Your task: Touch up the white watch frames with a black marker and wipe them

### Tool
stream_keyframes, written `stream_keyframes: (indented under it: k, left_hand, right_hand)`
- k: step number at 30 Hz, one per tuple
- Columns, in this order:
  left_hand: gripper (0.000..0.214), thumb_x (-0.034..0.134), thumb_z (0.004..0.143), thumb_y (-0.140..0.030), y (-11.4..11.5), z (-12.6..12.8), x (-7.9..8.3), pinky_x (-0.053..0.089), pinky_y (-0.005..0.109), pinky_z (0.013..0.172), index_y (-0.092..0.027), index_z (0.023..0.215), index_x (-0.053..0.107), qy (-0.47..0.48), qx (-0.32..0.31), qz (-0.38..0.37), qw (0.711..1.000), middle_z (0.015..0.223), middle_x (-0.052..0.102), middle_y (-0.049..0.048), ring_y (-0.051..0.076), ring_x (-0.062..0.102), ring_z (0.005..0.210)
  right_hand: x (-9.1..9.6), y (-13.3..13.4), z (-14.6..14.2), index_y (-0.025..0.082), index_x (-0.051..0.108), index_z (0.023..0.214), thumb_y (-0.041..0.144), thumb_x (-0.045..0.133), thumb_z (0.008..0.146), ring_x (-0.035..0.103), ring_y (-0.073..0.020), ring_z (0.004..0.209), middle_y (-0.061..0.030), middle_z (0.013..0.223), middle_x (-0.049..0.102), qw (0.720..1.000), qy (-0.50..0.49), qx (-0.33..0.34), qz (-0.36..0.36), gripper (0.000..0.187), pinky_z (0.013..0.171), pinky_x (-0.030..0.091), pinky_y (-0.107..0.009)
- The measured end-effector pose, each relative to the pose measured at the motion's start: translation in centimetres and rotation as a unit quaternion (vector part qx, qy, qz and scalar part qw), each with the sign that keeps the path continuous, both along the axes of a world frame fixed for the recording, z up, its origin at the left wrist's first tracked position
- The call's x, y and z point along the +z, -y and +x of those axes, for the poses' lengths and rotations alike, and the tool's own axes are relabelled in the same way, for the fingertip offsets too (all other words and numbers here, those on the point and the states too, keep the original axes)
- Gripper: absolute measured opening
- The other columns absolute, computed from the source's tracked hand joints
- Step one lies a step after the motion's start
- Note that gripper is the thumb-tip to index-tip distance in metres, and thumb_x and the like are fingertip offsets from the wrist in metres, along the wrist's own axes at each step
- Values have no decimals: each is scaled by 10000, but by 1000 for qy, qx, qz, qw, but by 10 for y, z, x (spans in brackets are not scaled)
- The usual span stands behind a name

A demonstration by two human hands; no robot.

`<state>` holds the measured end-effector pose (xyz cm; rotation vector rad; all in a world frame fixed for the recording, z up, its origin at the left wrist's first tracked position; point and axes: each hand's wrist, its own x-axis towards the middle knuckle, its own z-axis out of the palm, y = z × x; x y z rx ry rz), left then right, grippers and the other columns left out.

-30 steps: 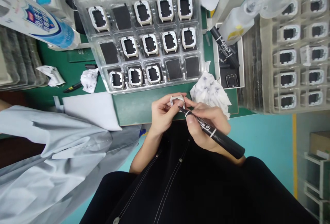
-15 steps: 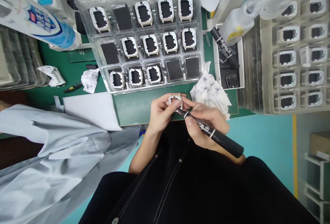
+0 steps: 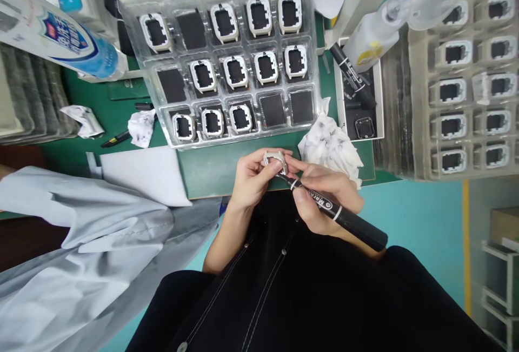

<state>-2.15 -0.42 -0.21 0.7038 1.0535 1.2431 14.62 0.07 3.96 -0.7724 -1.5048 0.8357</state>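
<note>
- Tray (image 3: 219, 140): upper centre.
- Your right hand (image 3: 338, 187): centre, closed round the marker (image 3: 331, 208).
- Your left hand (image 3: 251, 179): centre, fingers pinching the white casing (image 3: 275, 154).
- Marker: tip near casing, contact unclear; press lightly.
- White casing: centre; keep it braced.

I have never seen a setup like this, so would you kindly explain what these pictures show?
There is no machine here, only a person's two bare hands, seen from a camera worn on the head, looking forward and down. The left hand holds a small pale frame. The right hand holds a black marker, its tip close to the frame. On the green table lie a clear tray of similar frames and a crumpled tissue.
</note>
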Motion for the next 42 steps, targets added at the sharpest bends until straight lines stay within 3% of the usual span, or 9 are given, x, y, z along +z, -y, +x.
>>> stream_keyframes:
  k: [4,9,16,21,26,29,33,38,42]
  left_hand:
    - [371,1011,888,-544,-1,2,2,725,321,740,-220,1053,940,3,15,-3,1000,1039,922,90,201,843,735]
    - [337,979,938,-515,2,4,-1,731,342,732,-218,1088,931,-1,4,5,1000,934,905,72,222,856,727]
    - [280,925,1012,-431,5,11,0,748,395,802,-194,1159,896,-7,0,27,1000,929,905,89,236,870,744]
    - [331,950,983,-486,4,16,1,713,344,727,-181,1098,895,-28,24,7,999,937,906,104,222,855,743]
    - [242,922,1011,-451,3,17,8,678,356,784,-210,1029,915,-91,4,46,995,969,907,95,225,841,832]
    - [127,907,1025,-376,3,13,20,644,385,905,-253,1019,937,-231,9,127,965,986,883,76,236,805,970]
    - [81,874,1045,-314,-9,5,40,578,334,789,-271,1089,927,-390,50,187,900,976,807,41,181,705,850]
    - [289,979,911,-305,-51,2,48,530,307,721,-262,1099,765,-422,179,153,875,959,694,-19,142,620,725]
    - [424,929,856,-159,-79,11,39,398,312,676,-261,851,518,-488,178,141,843,835,559,-35,150,482,690]
  right_hand:
    - [-2,0,3,290,714,1209,120,807,970,889,-221,810,45,853,824,999,-7,30,-18,308,1021,806,-568]
    - [-7,4,3,270,742,1135,201,822,985,928,-318,1050,-23,961,872,998,-35,-16,-57,183,929,818,-528]
    - [-33,-1,17,321,709,1073,320,820,1027,729,-193,559,96,631,622,987,-96,-121,-53,120,683,775,-451]
    - [-58,-10,29,316,664,1043,369,804,1036,682,-198,521,127,561,500,974,-109,-195,-38,150,658,721,-456]
    - [-63,-13,31,307,662,1039,355,796,1033,664,-198,518,123,563,528,975,-104,-193,-45,142,662,722,-467]
    - [-63,-12,32,298,688,1040,332,817,1017,606,-163,487,111,609,580,975,-110,-189,-30,135,642,707,-437]
    - [-67,-12,33,296,693,1030,330,817,1008,634,-179,508,111,588,556,976,-95,-194,-20,131,663,714,-443]
    - [-72,-9,36,294,701,1015,329,835,981,671,-206,545,99,586,548,976,-83,-199,-41,143,686,700,-456]
    - [-76,-6,39,294,693,994,350,857,962,700,-219,570,88,611,573,973,-73,-211,-50,177,689,691,-456]
